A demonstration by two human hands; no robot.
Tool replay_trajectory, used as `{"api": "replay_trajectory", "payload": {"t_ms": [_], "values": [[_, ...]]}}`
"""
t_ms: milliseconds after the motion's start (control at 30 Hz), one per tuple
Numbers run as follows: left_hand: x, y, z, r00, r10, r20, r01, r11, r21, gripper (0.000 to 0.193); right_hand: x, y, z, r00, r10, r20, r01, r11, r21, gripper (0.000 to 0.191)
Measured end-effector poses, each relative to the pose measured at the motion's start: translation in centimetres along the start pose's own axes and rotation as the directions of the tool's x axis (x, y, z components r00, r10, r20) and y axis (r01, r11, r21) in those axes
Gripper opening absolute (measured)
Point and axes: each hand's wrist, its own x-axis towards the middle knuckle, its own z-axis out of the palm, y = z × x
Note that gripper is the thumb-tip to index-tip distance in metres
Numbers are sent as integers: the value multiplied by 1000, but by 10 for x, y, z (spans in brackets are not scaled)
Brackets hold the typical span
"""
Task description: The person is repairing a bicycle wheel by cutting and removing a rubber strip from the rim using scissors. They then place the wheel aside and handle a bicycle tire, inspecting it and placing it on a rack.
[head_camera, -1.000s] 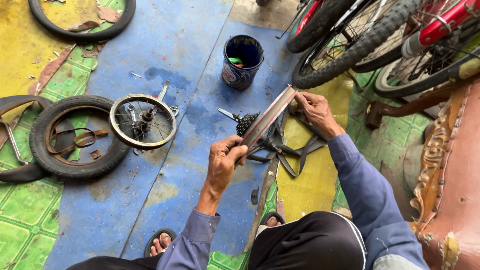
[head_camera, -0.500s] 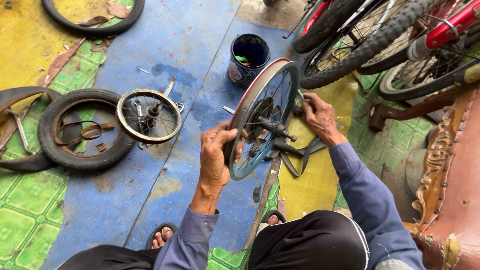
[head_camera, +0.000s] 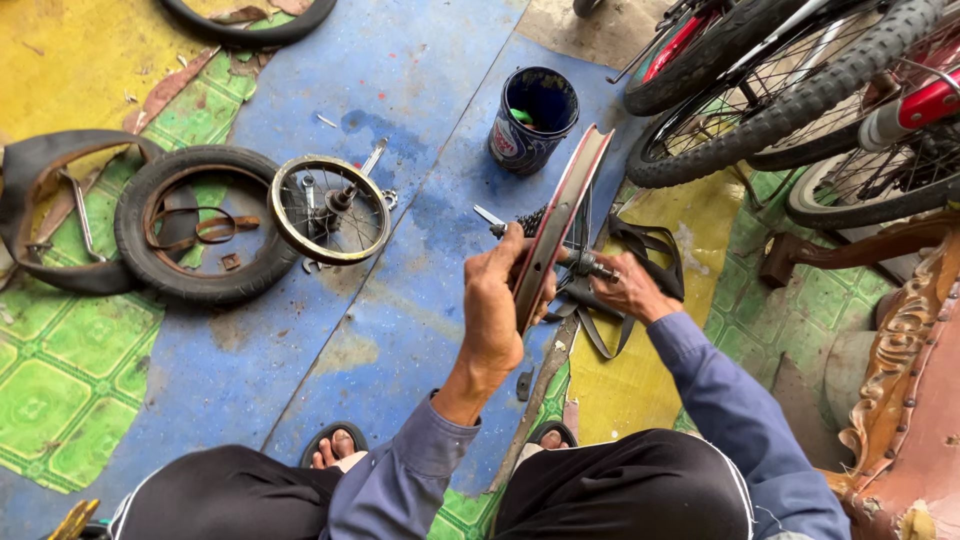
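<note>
Standing on edge between the two hands, a small bicycle wheel rim (head_camera: 562, 222) is held upright over the blue floor covering (head_camera: 400, 90), seen almost edge-on from the head view. Its plane runs from near the person's chest up and away toward a dark blue can (head_camera: 533, 118), so the long line of the rim lies near-to-far with a slight lean to the right at the top. The left hand (head_camera: 497, 300) is closed over the lower near part of the rim, fingers wrapped across its red inner face. The right hand (head_camera: 628, 288) is set on the far side of the rim, closed about the axle end (head_camera: 592, 266) that projects from the hub; how tightly it grips cannot be told. The two hands are thus apart, one on each side of the wheel's plane, with the left hand the nearer to the rim itself and the right the nearer to the hub. A toothed sprocket (head_camera: 530, 220) shows on the left side of the hub, just above the left hand.

On the floor to the left, well apart from the held wheel, a second small spoked wheel (head_camera: 329, 209) lies flat, touching a loose black tyre (head_camera: 205, 225). Full-sized bicycles (head_camera: 800, 90) stand at upper right. Black straps (head_camera: 650, 245) lie beneath the right hand.
</note>
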Motion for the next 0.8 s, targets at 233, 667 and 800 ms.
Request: {"api": "replay_trajectory", "payload": {"t_ms": [233, 667, 800], "values": [[3, -11, 1, 994, -88, -58, 79, 988, -135, 56, -14, -12, 30, 915, -392, -92, 390, 920, -41, 24], [19, -25, -12, 983, -86, -163, 61, 986, -154, 43, -53, -73, 34, 891, -314, 328, 256, 944, 209, 46], [24, -29, -16, 983, -75, -169, 50, 988, -147, 42, -60, -86, 32, 870, -345, 352, 234, 918, 321, 46]]}}
